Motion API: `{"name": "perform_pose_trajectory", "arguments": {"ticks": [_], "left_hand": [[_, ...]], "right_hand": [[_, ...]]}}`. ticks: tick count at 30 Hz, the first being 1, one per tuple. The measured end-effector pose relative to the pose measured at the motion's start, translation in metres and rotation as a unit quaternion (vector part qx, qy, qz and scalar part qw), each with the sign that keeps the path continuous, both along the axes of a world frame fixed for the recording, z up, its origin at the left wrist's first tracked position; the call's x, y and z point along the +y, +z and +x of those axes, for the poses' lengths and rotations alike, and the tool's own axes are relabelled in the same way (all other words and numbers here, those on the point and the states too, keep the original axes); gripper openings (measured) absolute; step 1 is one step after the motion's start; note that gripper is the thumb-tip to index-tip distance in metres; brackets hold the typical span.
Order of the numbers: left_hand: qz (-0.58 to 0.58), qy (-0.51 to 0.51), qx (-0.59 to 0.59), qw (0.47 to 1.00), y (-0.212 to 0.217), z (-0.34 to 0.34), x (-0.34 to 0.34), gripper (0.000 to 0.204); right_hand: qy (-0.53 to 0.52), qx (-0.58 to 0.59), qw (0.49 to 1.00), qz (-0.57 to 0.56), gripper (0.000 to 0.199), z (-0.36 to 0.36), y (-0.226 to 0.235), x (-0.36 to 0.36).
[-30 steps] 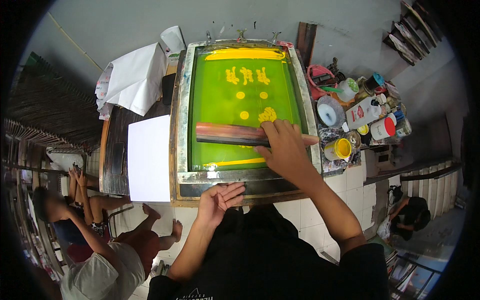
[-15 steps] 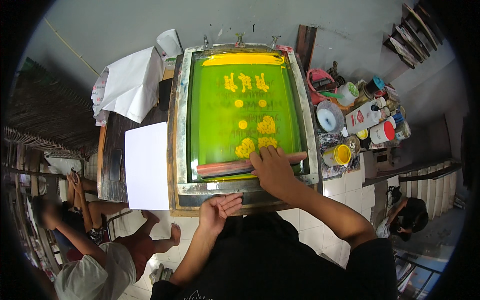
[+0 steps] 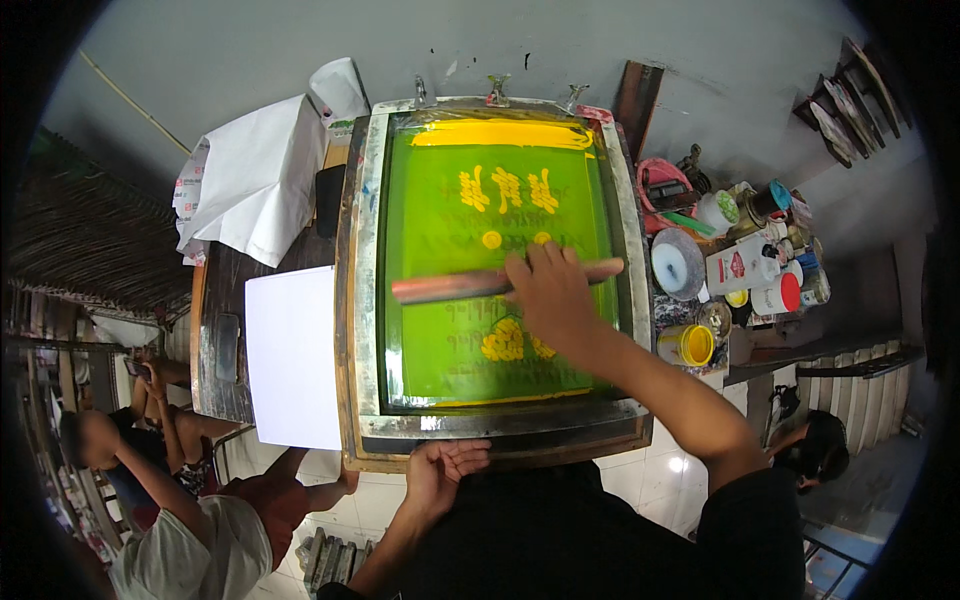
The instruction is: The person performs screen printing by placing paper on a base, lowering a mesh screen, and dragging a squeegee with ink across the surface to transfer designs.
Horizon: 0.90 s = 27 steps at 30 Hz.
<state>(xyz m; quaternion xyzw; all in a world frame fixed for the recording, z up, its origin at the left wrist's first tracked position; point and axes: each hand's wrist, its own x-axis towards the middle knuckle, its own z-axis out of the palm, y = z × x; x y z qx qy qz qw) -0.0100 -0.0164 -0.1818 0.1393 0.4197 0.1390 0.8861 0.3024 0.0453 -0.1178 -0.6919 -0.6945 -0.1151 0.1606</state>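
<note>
Squeegee (image 3: 450,287), clasped in your right grip (image 3: 550,295), has moved up the green screen (image 3: 425,345); your left grip (image 3: 442,475) is released.

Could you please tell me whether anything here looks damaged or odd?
The pale rectangular frame around the flat green screen looks worn and smudged, with a reddish stain at its far right corner; the grey wall behind bears small dark marks.

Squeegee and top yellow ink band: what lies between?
Head view: yellow characters, two yellow dots, faint dark lettering on green mesh, and part of the right hand.
</note>
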Motion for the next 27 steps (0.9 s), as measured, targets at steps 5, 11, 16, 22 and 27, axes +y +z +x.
{"name": "perform_pose_trajectory", "arguments": {"ticks": [5,11,16,22,27], "left_hand": [[-0.002,0.0,0.016,1.0,0.006,-0.001,-0.001,0.051],[0.067,-0.012,0.059,0.996,0.015,0.001,-0.007,0.046],[0.032,0.007,0.044,0.999,0.015,-0.001,-0.007,0.044],[-0.007,0.052,-0.027,0.998,0.003,-0.005,-0.01,0.046],[0.024,0.058,-0.034,0.997,-0.012,-0.007,-0.018,0.05]], "right_hand": [[-0.005,-0.005,1.0,-0.021,0.028,0.044,0.0,0.056],[-0.011,-0.018,0.999,-0.029,0.043,0.091,0.006,0.124],[-0.039,-0.06,0.997,-0.034,0.049,0.12,0.004,0.168],[-0.002,0.041,0.987,-0.153,0.042,0.145,0.017,0.19],[-0.019,0.049,0.989,-0.138,0.036,0.155,0.02,0.198]]}}
